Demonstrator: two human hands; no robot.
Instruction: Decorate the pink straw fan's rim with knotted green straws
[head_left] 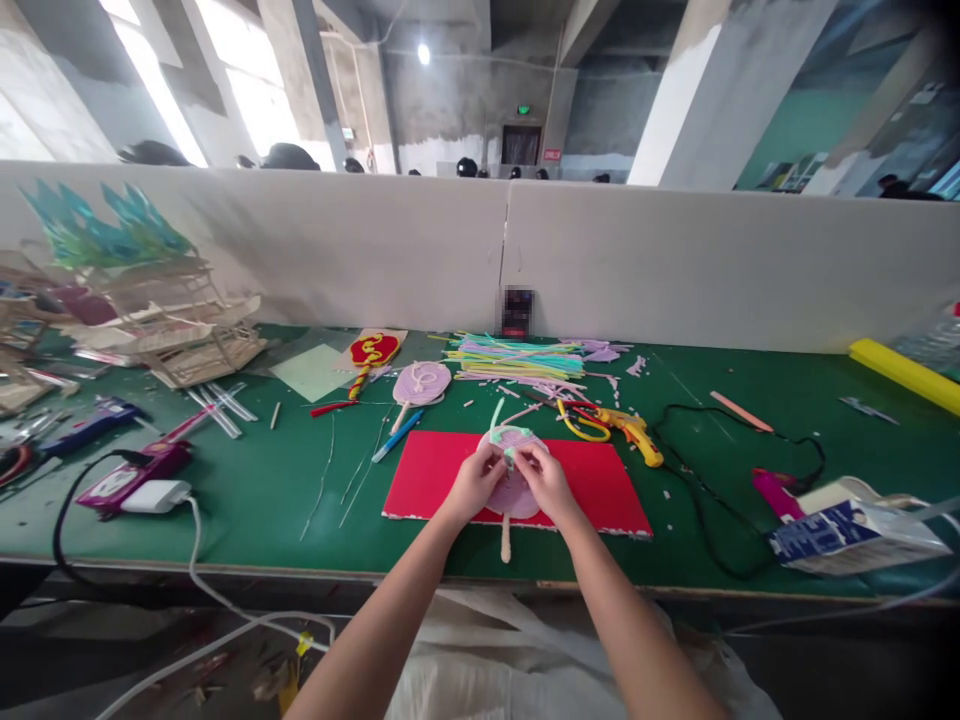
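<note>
A round lilac fan (517, 500) with a cream handle lies on a red board (427, 470) right in front of me. Bits of a mint-green pipe cleaner (496, 412) rest on its upper part, one end sticking up past the rim. My left hand (480, 480) and my right hand (545, 480) meet over the fan's middle, fingertips pinched close together on the green pipe cleaner. The fingers partly hide the spot where they grip. Behind lie a second lilac fan (421, 384) with a cream curl and a red fan (375, 349) with yellow trim.
Pastel pipe cleaners (517, 357) are heaped at the back. Yellow-handled scissors (583, 428) and a yellow glue gun (634, 435) lie right of the board, a blue pen (397, 436) left. A power strip (135, 476) is at left, a box (855, 530) at right.
</note>
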